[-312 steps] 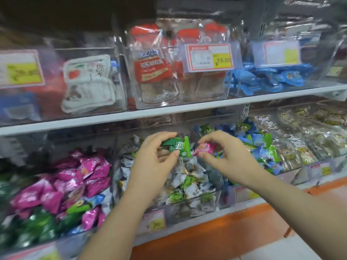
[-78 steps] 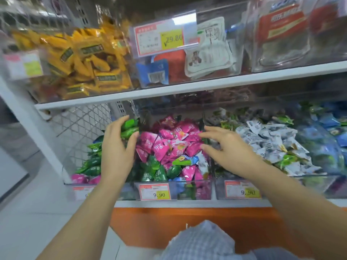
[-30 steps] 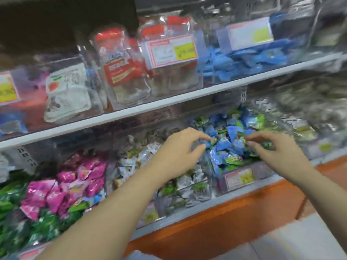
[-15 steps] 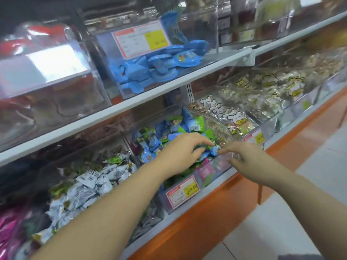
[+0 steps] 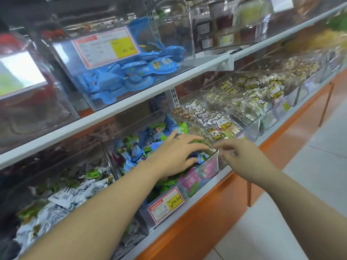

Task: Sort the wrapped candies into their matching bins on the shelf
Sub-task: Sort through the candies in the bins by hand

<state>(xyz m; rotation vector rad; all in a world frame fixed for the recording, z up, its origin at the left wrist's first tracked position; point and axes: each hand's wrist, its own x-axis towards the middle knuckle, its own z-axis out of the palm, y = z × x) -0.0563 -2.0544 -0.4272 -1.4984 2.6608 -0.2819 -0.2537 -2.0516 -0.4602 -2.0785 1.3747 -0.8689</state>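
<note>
Centre of the frame, lower shelf (image 5: 228,170): both hands at a clear bin (image 5: 210,162) of wrapped candies (image 5: 135,147).
Blue and green pieces fill that bin, heaped loose above its yellow price tag (image 5: 166,203); beside it at lower left lie white-wrapped candies (image 5: 75,194). Left hand (image 5: 174,154) lies spread over the heap, fingers straight, gripping nothing visible. Right hand (image 5: 242,156) hovers at the bin's right front corner, fingers loosely bent, forefinger tip at the clear wall; whether it pinches anything I cannot tell. Such sweets are likely light, with crinkly, slippery film around a small firm core, so a pinch across the middle or on a crimped end should hold best.
</note>
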